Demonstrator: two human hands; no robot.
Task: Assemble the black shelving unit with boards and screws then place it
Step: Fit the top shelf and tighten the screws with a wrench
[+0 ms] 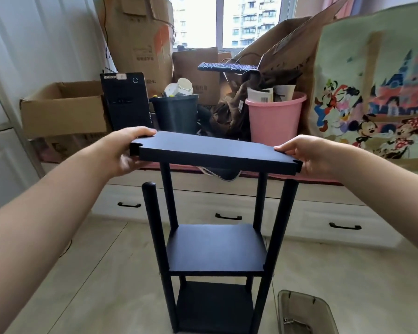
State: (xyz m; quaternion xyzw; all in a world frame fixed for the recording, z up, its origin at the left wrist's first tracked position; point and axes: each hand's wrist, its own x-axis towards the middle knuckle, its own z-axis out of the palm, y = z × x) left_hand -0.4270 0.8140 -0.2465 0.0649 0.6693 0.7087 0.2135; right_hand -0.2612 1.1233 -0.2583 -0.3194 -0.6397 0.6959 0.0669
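Two hands are seen in the head view, one at each short end of the top board (215, 150), which is held level-ish above the partly built shelving unit (216, 249). The left hand (128, 150) grips the board's left end, thumb on the upper face and fingers curled beneath; the right hand (304, 155) grips the right end likewise, fingers over the top edge near the notched corner. The board's long axis runs left to right across the view, its right end sitting slightly lower and nearer the camera. Relative to the board, four posts rise from below: the front-left post (152, 213) stands free, its rounded tip below and just outside the board's front-left notch, not yet seated; the front-right post (284, 213) reaches up to the board's underside near the right notch, though contact cannot be confirmed. The two rear posts pass up behind the board's front edge, their tops hidden. Judgement: the coming move depends on shifting the board leftward and down so the front-left notch meets its post; the left hand is nearer that gap. Below the board, the middle shelf (216, 247) and bottom shelf (214, 307) are already mounted. A clear tray (304, 312) lies on the floor, lower right of the unit.
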